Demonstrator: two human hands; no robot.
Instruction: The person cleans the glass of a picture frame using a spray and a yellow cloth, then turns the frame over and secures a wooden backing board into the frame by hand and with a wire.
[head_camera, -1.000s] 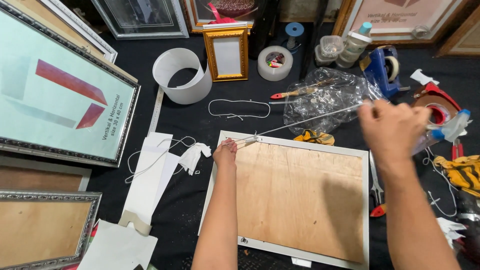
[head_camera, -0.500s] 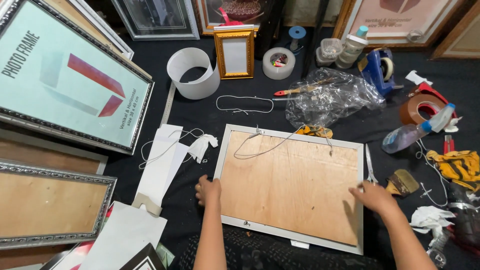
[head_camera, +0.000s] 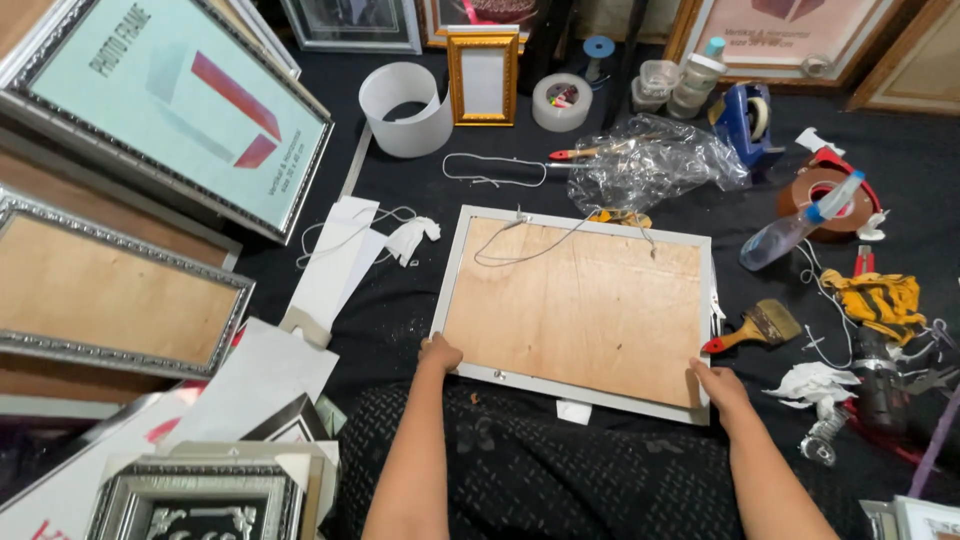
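A white picture frame (head_camera: 455, 270) lies face down on the black cloth, its brown wooden backing (head_camera: 580, 305) up. A slack hanging cord (head_camera: 530, 245) runs across the top of the backing. My left hand (head_camera: 440, 353) grips the frame's near left corner. My right hand (head_camera: 712, 380) grips its near right corner. Both forearms reach in from the bottom of the view.
Large frames (head_camera: 170, 120) are stacked at the left, with white paper strips (head_camera: 335, 265) beside them. Behind the frame lie a plastic bag (head_camera: 650, 160), tape rolls (head_camera: 563, 100) and a small gold frame (head_camera: 483, 80). To the right are a spray bottle (head_camera: 795, 225), a brush (head_camera: 755, 328), and a drill (head_camera: 880, 385).
My right hand dropped from pulling the cord above the frame to the near right corner. My left hand slid from the top left down to the near left corner. The cord now hangs slack.
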